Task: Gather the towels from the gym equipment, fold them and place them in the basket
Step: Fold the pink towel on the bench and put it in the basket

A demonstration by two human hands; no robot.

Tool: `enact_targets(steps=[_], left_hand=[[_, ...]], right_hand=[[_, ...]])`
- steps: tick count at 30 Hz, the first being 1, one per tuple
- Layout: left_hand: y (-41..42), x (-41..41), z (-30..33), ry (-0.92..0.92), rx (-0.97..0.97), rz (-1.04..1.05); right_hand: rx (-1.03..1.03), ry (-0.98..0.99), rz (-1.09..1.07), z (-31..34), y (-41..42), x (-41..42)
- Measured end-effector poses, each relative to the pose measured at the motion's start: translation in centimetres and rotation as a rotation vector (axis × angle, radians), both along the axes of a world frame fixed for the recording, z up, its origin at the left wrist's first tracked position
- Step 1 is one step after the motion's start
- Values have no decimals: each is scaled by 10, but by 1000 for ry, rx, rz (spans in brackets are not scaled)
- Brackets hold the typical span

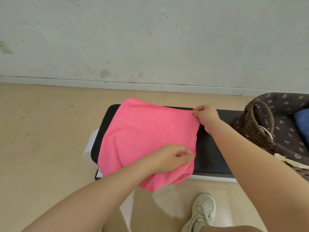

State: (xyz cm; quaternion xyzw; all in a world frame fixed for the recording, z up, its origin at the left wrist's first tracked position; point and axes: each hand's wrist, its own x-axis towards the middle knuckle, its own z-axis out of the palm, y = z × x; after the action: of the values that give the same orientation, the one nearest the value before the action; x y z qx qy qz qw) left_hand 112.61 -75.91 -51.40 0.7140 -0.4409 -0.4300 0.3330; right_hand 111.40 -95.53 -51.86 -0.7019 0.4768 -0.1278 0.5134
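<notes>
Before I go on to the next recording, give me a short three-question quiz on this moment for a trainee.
1. True or false: both hands grip the pink towel.
2. Where does the woven basket stand relative to the towel? A) on the floor to the left B) at the right end of the black bench C) behind the person
3. Fill in: the thing already lying in the basket is coloured ____.

Key
1. True: the left hand pinches the near right corner, the right hand the far right corner.
2. B
3. Blue: a blue cloth shows inside the flower-print lining.
</notes>
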Motion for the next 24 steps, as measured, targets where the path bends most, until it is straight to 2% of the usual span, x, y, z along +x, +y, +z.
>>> enact_targets(steps=[2, 7, 11, 14, 17, 19, 24], left_hand=[[-4, 12, 3, -48, -48, 122], [-13, 69, 13, -445, -138, 353], [-16, 119, 5, -675, -56, 396], [-15, 146, -1, -833, 118, 372], [-12, 162, -4, -903, 256, 338], [-9, 169, -6, -949, 275, 347], [4, 172, -6, -974, 165, 421]], right_hand=[[-82, 39, 50, 3, 2, 2], [-315, 231, 238, 10, 11, 2], [-294, 180, 307, 10, 8, -2], [-327, 226, 402, 12, 8, 0], [-497, 363, 513, 11, 10, 6], [-541, 406, 542, 12, 12, 8], [-381, 375, 579, 16, 9, 4]])
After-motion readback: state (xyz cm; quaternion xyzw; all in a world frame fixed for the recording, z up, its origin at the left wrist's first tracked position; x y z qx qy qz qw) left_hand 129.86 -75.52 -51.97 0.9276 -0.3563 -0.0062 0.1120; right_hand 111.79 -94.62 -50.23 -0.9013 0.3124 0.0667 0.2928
